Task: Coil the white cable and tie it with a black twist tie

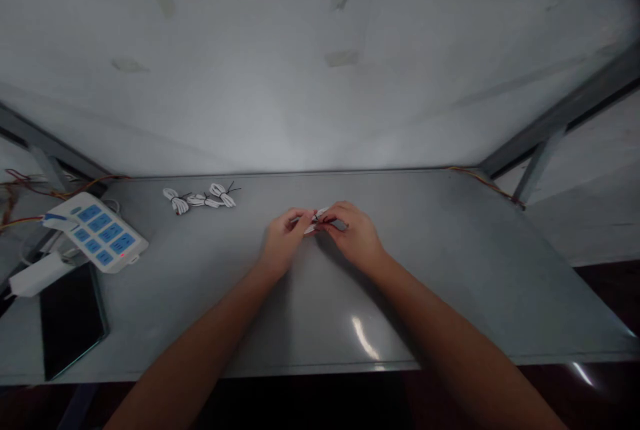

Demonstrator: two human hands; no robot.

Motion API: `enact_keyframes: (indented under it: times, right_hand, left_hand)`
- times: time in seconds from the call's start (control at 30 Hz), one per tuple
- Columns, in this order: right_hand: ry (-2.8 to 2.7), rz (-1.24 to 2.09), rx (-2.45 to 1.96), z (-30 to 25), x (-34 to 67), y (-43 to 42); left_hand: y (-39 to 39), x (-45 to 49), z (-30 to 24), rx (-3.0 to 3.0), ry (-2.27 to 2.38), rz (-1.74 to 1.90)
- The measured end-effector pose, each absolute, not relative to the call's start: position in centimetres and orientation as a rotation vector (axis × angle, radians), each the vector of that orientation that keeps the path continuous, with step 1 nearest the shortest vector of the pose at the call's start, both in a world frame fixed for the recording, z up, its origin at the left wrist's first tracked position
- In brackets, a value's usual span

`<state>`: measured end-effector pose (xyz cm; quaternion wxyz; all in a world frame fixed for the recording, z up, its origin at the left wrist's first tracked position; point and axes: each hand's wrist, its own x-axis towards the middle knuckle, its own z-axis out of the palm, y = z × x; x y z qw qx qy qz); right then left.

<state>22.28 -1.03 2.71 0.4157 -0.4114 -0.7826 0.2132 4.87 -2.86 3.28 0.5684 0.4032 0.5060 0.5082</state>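
My left hand (285,238) and my right hand (353,235) meet at the middle of a grey metal table (425,270). Pinched between their fingertips is a small white wire bundle (318,220) with thin dark strands at its centre, partly hidden by my fingers. Near the table's back edge, left of my hands and out of their reach by a wide gap, lie several looped white wire bundles (200,200) with dark wire ends.
A white power strip (95,231) with blue switches sits at the left, beside a white adapter (37,275) and a black tablet (71,320). Orange and red wires (30,183) trail past the left corner. A metal frame stands behind the table.
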Motion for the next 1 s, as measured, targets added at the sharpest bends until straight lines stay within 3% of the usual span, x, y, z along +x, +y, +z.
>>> enact_keyframes:
  times: [0.2, 0.5, 1.0]
  right_hand:
    - [-1.957, 0.477, -0.835, 3.9, 22.4, -1.3]
    - [-2.000, 0.548, -0.846, 4.8, 23.3, -1.3]
    - [-2.061, 0.519, -0.954, 2.9, 23.4, -0.7]
  left_hand:
    - [-2.6, 4.2, 3.2, 0.626, 0.928, 1.070]
    - [-2.7, 3.7, 3.8, 0.638, 0.742, 0.798]
    - [-2.6, 4.1, 3.0, 0.598, 0.822, 0.910]
